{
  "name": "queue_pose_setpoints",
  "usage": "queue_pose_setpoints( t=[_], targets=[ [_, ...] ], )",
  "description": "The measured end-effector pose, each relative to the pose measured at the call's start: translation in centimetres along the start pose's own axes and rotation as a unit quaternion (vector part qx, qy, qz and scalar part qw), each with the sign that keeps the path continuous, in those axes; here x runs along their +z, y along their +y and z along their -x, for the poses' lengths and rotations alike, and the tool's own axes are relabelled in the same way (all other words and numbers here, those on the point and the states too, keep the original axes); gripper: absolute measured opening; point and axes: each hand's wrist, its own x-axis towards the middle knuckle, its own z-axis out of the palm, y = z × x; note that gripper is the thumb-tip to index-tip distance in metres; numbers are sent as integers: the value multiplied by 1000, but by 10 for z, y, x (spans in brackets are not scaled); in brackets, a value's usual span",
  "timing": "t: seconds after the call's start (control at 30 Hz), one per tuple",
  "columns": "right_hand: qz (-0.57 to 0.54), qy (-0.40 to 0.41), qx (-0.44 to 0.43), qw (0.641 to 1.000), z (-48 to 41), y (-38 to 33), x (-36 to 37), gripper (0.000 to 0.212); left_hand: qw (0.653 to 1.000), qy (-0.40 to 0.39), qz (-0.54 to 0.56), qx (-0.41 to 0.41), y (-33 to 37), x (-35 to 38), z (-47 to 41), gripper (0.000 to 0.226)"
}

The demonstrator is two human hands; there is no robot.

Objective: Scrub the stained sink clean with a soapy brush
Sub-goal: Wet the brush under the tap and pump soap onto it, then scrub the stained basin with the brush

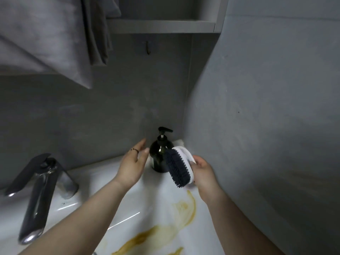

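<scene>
Two hands hover over the sink (156,199) beside the dark soap bottle (159,155) at its back corner. The right hand (204,173) grips the white brush (178,167) just right of the bottle, dark bristles facing left. The left hand (132,164), fingers straight and holding nothing, hangs just left of the bottle. Yellow-brown stains (185,207) streak the sink in front of the bottle.

walls (266,89): grey, corner | shelf (160,26): grey, overhead | towel (42,37): hanging left
</scene>
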Motion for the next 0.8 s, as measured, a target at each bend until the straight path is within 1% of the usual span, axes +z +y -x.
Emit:
queue_pose_setpoints(
  t=[0.07,0.1,0.17,0.23,0.3,0.33,0.37,0.43,0.47,0.5,0.57,0.6,0.63,0.7,0.73,0.77,0.8],
  targets=[
    [129,16,-57,990,11,12,-9,26,1000,-8,-18,-3,-13,-4,30,39],
    [195,17,-88,977,17,19,-15,26,999,-12,-32,-5,-19,-6,46,38],
    [311,16,-156,937,31,33,-29,29,998,-17,-52,-11,-33,-7,73,36],
    [397,26,-204,894,40,42,-39,30,997,-27,-71,-21,-42,-8,93,39],
    [463,17,-202,863,46,48,-46,33,995,-27,-92,-28,-45,-10,109,50],
    [491,3,-186,851,48,51,-48,39,994,-21,-100,-33,-47,-10,115,47],
    [521,-16,-170,836,50,53,-49,49,994,-11,-103,-36,-49,-11,120,40],
    [583,-47,-149,797,55,57,-47,69,993,6,-109,-38,-54,-10,128,37],
    [607,-57,-147,779,59,58,-44,72,993,12,-110,-43,-56,-10,131,37],
    [623,-64,-149,766,62,60,-41,71,992,16,-112,-47,-58,-10,133,37],
    [637,-62,-151,753,67,62,-41,66,992,21,-108,-58,-62,-9,140,35],
    [640,-48,-151,751,65,60,-44,64,992,25,-106,-62,-64,-9,144,34],
    [639,-27,-147,754,60,56,-46,63,992,33,-103,-67,-66,-8,148,32],
    [616,23,-131,777,41,48,-47,60,992,46,-92,-76,-69,-4,156,26],
    [603,28,-130,787,35,46,-42,59,992,51,-86,-80,-71,-2,159,24],
    [602,14,-140,786,34,48,-36,57,992,52,-84,-84,-72,-1,163,22],
    [608,-9,-161,777,37,53,-29,57,992,49,-84,-86,-72,1,165,21]
  ],
)
